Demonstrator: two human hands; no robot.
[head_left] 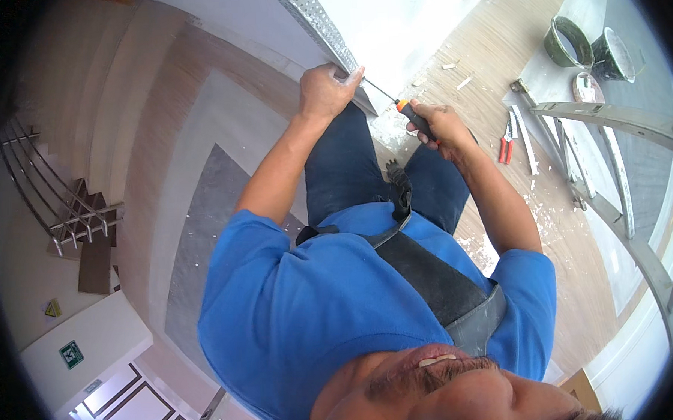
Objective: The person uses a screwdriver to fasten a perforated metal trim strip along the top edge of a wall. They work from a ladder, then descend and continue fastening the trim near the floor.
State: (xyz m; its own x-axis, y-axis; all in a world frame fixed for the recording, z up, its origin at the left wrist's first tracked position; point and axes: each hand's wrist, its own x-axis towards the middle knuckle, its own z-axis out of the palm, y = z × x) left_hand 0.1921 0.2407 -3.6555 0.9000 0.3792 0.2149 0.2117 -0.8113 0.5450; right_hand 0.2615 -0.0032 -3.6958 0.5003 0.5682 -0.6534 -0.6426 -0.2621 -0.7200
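Note:
My right hand [442,124] is wrapped round the black and orange handle of a screwdriver [415,116]. The thin shaft points up and left, its tip by the lower end of a perforated metal profile [315,19]. My left hand [325,94] grips that lower end, thumb and fingers at its edge near the screwdriver tip. The profile runs along the edge of a white wall [403,19]. How the tip meets the metal is too small to make out.
Red-handled snips [507,144] lie on the wood-look floor right of my right hand, beside a narrow white strip [525,142]. White debris is scattered about. A metal ladder [618,119] and two buckets [567,42] stand farther right. Stair railings [57,184] are at far left.

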